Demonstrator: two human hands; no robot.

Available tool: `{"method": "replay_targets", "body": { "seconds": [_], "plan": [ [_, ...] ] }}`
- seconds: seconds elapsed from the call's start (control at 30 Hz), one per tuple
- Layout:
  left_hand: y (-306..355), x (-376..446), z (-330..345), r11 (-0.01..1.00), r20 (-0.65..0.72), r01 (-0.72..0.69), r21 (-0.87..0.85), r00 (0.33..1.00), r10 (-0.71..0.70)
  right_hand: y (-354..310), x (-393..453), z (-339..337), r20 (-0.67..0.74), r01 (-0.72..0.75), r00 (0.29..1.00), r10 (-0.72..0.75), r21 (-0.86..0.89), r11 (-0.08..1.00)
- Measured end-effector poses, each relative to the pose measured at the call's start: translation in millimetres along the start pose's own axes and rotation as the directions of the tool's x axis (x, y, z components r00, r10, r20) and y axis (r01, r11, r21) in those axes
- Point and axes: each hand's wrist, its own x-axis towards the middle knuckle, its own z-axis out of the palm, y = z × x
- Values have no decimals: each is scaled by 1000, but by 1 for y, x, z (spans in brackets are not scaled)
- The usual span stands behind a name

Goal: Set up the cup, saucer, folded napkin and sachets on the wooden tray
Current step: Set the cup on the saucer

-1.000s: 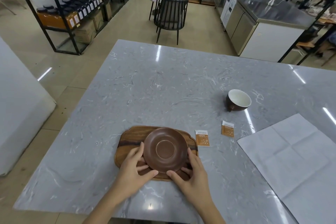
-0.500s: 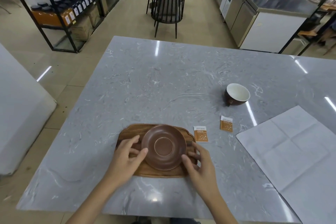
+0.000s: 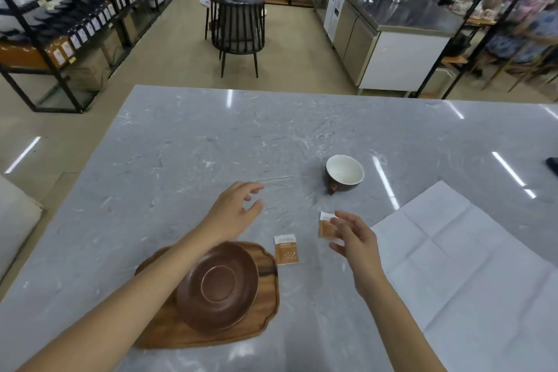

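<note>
A brown saucer (image 3: 219,285) rests on the wooden tray (image 3: 265,308) near the table's front edge. My left hand (image 3: 234,210) hovers open above the table beyond the tray, and its forearm crosses the tray's left part. My right hand (image 3: 354,237) is open to the right, its fingers over part of an orange sachet (image 3: 325,228). A second orange sachet (image 3: 286,249) lies just right of the tray. The brown cup (image 3: 344,174) with a white inside stands farther back. An unfolded white napkin (image 3: 471,275) lies flat at the right.
The grey marble table (image 3: 181,160) stretches wide behind the tray. A dark object (image 3: 552,164) shows at the right edge. Beyond the table stand a black chair (image 3: 240,27), black shelving (image 3: 60,33) at the left and a steel counter (image 3: 392,39) at the right.
Both hands have let go of the saucer and moved forward over the table. The left hand went toward the middle, the right toward the farther sachet. The saucer stays on the tray.
</note>
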Motion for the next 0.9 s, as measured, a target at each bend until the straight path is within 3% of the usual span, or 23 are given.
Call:
{"method": "replay_targets", "body": {
  "seconds": [0.2, 0.43, 0.57, 0.73, 0.9],
  "plan": [
    [33, 81, 38, 999, 156, -11, 44, 988, 4, -14, 56, -24, 18, -197, 980, 196, 140, 970],
    [59, 140, 78, 933, 262, 242, -266, 950, -171, -10, 102, -15, 141, -356, 931, 336, 161, 921],
    [66, 159, 93, 897, 305, 284, -340, 935, -181, -5, 121, -3, 248, -389, 901, 357, 91, 917],
    [71, 181, 108, 870, 369, 285, -403, 920, -131, 1, 140, 2, 440, -580, 792, 423, 328, 746],
    [65, 197, 108, 905, 427, 281, -318, 895, -128, 8, 150, 2, 524, -634, 752, 399, 410, 656]
  ]
}}
